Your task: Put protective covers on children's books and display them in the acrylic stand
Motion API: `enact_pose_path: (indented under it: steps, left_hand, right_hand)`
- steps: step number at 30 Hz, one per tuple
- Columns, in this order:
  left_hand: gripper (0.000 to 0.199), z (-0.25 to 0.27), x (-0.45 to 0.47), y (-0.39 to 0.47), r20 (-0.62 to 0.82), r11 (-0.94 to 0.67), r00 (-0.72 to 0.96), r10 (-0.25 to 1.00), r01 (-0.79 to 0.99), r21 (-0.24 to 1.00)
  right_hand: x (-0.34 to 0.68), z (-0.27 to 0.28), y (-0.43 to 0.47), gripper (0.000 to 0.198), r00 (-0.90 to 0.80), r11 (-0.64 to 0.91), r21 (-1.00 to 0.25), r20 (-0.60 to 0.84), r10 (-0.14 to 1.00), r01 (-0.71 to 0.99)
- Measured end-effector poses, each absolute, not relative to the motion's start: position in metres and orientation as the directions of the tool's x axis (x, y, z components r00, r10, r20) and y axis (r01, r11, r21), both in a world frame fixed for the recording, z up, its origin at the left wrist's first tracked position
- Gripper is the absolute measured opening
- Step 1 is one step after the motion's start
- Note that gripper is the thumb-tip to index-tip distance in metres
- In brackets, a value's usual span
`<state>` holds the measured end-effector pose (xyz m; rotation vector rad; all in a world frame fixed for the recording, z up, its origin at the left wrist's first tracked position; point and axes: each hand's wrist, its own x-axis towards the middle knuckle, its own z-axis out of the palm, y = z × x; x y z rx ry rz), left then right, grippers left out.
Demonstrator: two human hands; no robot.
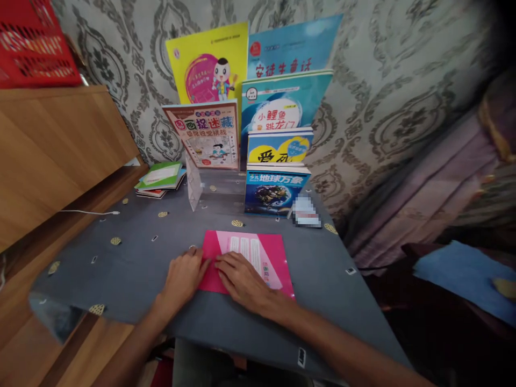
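Note:
A pink book (278, 252) lies flat on the cloth-covered table, with pale panels of small print on its face. My left hand (181, 275) is at its left edge, thumb on the cover and fingers curled by the side; their tips are partly hidden. Across the middle of the cover rests my right hand (245, 282), palm down with fingers stretched toward the left.
Behind the book, a stepped rack holds several upright books, including a yellow book (229, 45) and a blue earth book (276, 193). A small stack (161, 176) lies left of it. A white cable (92, 212) crosses the left side; a curtain (435, 188) hangs right.

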<state>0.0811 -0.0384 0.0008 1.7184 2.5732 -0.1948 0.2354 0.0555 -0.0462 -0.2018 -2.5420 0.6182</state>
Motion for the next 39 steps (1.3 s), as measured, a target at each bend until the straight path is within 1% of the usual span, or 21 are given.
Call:
enact_pose_path:
  steps: [4, 6, 8, 10, 17, 22, 28, 33, 36, 39]
  left_hand:
    - [0.025, -0.005, 0.087, -0.028, -0.008, 0.322, -0.324, 0.946, 0.942, -0.094]
    - [0.027, -0.012, 0.086, -0.018, 0.042, 0.246, -0.245, 0.969, 0.968, -0.039]
    - [0.035, -0.023, 0.085, -0.008, 0.077, 0.173, -0.176, 0.981, 0.984, 0.039]
    - [0.041, -0.032, 0.085, 0.0, 0.105, 0.142, -0.15, 0.983, 0.986, 0.084]
    - [0.036, -0.04, 0.089, 0.003, 0.137, 0.162, -0.163, 0.977, 0.987, 0.019]
    - [0.037, -0.041, 0.088, 0.001, 0.127, 0.166, -0.164, 0.978, 0.986, -0.004]
    - [0.037, -0.042, 0.087, 0.001, 0.135, 0.15, -0.15, 0.979, 0.989, 0.007]
    - [0.037, -0.036, 0.095, -0.001, 0.111, 0.165, -0.158, 0.981, 0.985, -0.058]
    - [0.036, -0.038, 0.102, -0.009, 0.137, 0.081, -0.076, 0.988, 0.996, -0.028]
    - [0.043, -0.043, 0.112, -0.022, 0.141, -0.072, 0.065, 0.988, 0.997, 0.041]
  right_hand:
    - [0.233, -0.045, 0.06, 0.026, -0.856, 0.885, -0.461, 0.43, 0.289, 0.067]
    - [0.23, -0.046, 0.063, 0.033, -0.854, 0.886, -0.447, 0.406, 0.325, 0.125]
    - [0.227, -0.048, 0.068, 0.04, -0.858, 0.885, -0.423, 0.364, 0.361, 0.193]
    - [0.226, -0.052, 0.074, 0.043, -0.86, 0.883, -0.395, 0.324, 0.393, 0.255]
    - [0.265, -0.063, 0.102, 0.052, -0.81, 0.838, -0.328, 0.264, 0.524, 0.435]
    - [0.314, -0.071, 0.129, 0.056, -0.722, 0.748, -0.281, 0.211, 0.659, 0.601]
    - [0.33, -0.073, 0.137, 0.058, -0.717, 0.739, -0.259, 0.19, 0.671, 0.622]
    - [0.327, -0.07, 0.135, 0.057, -0.715, 0.736, -0.259, 0.188, 0.673, 0.625]
    - [0.327, -0.07, 0.134, 0.057, -0.719, 0.738, -0.259, 0.183, 0.67, 0.623]
    - [0.327, -0.07, 0.134, 0.057, -0.716, 0.73, -0.247, 0.163, 0.679, 0.637]
